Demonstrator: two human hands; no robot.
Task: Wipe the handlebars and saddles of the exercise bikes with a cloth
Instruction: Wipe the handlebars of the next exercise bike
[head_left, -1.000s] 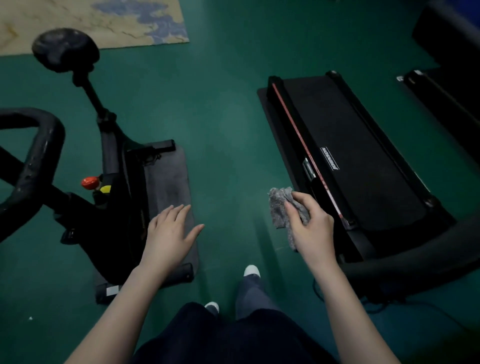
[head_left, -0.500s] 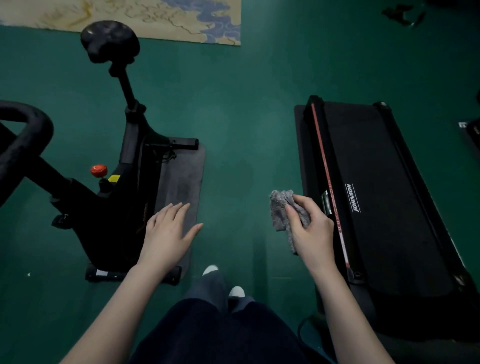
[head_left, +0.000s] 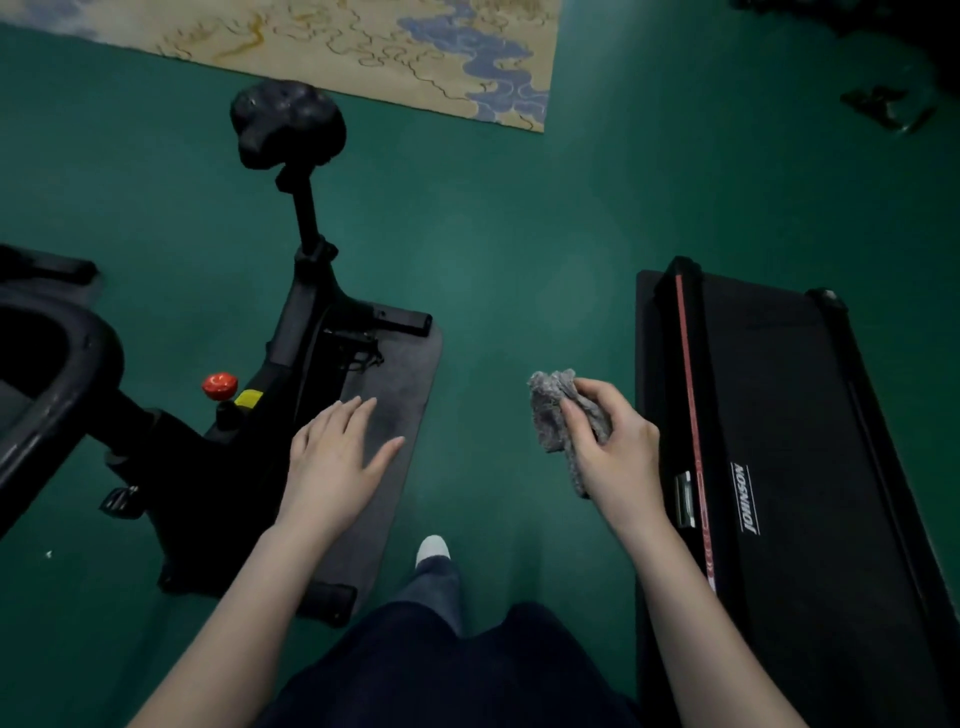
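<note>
One treadmill (head_left: 779, 415) lies along the right edge of the green floor (head_left: 493, 234). One exercise bike (head_left: 291, 353) stands on its dark mat (head_left: 400, 374) toward the left, and the person stands in the aisle of floor between them. Over the last second the view has swung forward. The bike's one saddle (head_left: 288, 122), earlier up near the far-left corner, now sits nearer the middle. Its one handlebar loop (head_left: 78, 374) has slid toward the left edge. By my judgement the person is walking up to the saddle, with no wiping begun. Two hands show, unchanged in pose. The left hand (head_left: 332, 462) hovers flat, fingers spread, holding nothing. The right hand (head_left: 613, 457) pinches the one grey cloth (head_left: 550, 410), bunched, over the aisle and well apart from saddle and handlebar. One red knob (head_left: 220, 385) sits on the frame.
</note>
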